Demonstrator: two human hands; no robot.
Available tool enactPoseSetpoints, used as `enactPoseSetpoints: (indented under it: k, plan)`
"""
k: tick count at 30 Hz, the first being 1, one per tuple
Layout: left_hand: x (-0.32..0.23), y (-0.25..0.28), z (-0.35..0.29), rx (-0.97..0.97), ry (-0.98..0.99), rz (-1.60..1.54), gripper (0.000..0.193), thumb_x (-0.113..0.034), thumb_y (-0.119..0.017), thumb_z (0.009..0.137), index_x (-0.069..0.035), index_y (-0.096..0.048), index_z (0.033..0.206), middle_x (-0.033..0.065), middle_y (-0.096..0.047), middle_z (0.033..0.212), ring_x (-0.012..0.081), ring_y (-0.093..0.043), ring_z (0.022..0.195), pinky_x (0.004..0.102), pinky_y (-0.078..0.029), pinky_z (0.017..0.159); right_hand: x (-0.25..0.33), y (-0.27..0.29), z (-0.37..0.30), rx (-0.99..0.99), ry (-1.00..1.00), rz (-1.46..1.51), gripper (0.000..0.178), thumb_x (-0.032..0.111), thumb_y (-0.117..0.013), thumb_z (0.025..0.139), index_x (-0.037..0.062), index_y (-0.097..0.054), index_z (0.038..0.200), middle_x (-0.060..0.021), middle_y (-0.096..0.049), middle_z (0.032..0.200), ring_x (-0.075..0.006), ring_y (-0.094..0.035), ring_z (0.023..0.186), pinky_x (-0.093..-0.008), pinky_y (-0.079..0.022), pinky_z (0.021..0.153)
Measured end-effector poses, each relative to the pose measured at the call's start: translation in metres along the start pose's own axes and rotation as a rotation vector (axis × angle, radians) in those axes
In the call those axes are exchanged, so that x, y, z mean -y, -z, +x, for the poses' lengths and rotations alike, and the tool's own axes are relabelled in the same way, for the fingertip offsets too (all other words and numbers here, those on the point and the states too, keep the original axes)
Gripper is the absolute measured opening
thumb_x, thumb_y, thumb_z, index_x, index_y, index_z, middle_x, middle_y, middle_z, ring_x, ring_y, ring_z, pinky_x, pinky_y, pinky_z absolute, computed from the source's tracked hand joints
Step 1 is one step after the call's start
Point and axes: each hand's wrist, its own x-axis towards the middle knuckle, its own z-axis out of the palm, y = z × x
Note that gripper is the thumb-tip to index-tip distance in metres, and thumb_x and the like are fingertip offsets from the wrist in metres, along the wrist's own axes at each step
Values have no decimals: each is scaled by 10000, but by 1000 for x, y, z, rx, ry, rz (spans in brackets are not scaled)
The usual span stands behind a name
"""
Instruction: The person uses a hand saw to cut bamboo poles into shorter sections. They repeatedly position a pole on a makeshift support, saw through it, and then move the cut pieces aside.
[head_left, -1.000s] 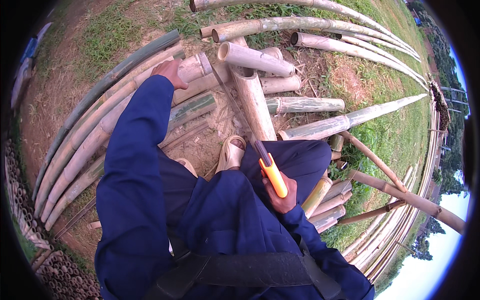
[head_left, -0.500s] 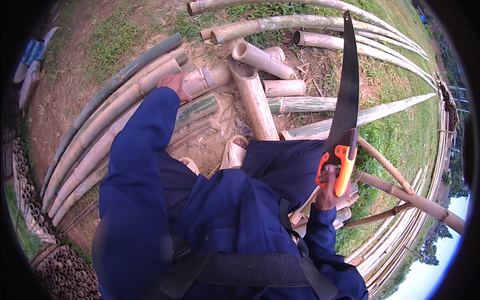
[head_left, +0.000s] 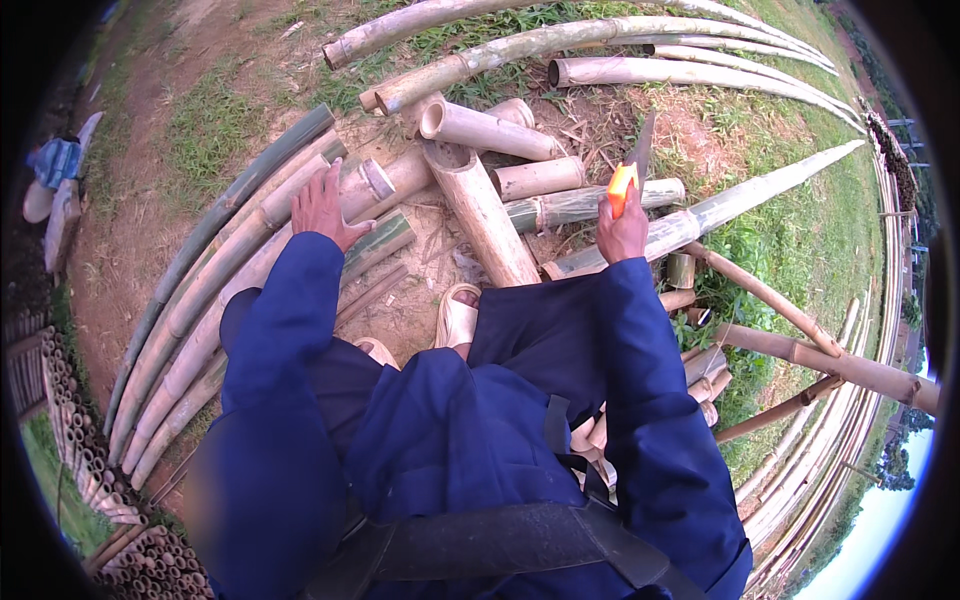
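Note:
In my right hand [head_left: 622,232] is a pruning saw with an orange handle [head_left: 621,188]. Its dark blade [head_left: 641,145] points up and away from me, beyond the cut bamboo pieces. My left hand [head_left: 326,208] has its fingers spread over the bamboo poles on the left, near a ringed pole end [head_left: 372,182]. Whether the palm presses on a pole cannot be made out. A thick bamboo piece [head_left: 485,220] with an open upper end slants between the hands, and a longer bamboo length [head_left: 405,178] reaches toward it from the left.
Short bamboo pieces [head_left: 497,133] lie beyond my sandalled feet [head_left: 458,318]. Long bamboo poles [head_left: 640,72] stretch across the grass at far right. A bamboo frame [head_left: 770,300] stands at right. Stacked bamboo tubes [head_left: 165,565] fill the lower left.
My right hand has swung the saw forward and left, from upright at my right side to beyond my knees. My left hand has loosened from the bamboo and spread its fingers, moving slightly left.

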Motion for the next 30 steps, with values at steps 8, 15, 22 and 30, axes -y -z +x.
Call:
enactPoseSetpoints:
  k: [8,15,22,30]
  plan:
    - [91,78,-66,-381,148,-67,866,-434,-823,849,-82,-429,1534,177,-516,1447,370,-485,1362,491,-362,1137,36,-66,11,541,73,-542,540,386,-763,883,40,-641,1279,-204,-715,1135,-400,-677,1082,-493,-538,907]
    - [107,73,-134,-575,412,-446,647,-254,-739,957,11,-472,1484,222,-570,1414,299,-596,1243,432,-461,1061,131,-150,66,232,442,-161,998,421,-887,712,83,-412,1522,-138,-496,1521,-308,-451,1427,-535,-357,1145]
    - [117,70,-133,-613,443,-382,577,-251,-713,987,1,-502,1461,203,-650,1302,283,-677,1103,398,-531,934,134,-184,95,403,480,-294,863,408,-859,712,94,-478,1419,-135,-647,1309,-312,-617,1257,-608,-302,1176]
    - [122,67,-120,-536,446,-371,576,-295,-717,986,-6,-516,1441,209,-672,1262,291,-694,1082,402,-544,916,93,-17,147,-242,228,282,727,472,-881,711,30,-625,1228,-215,-737,1100,-356,-730,1025,-437,-593,905]
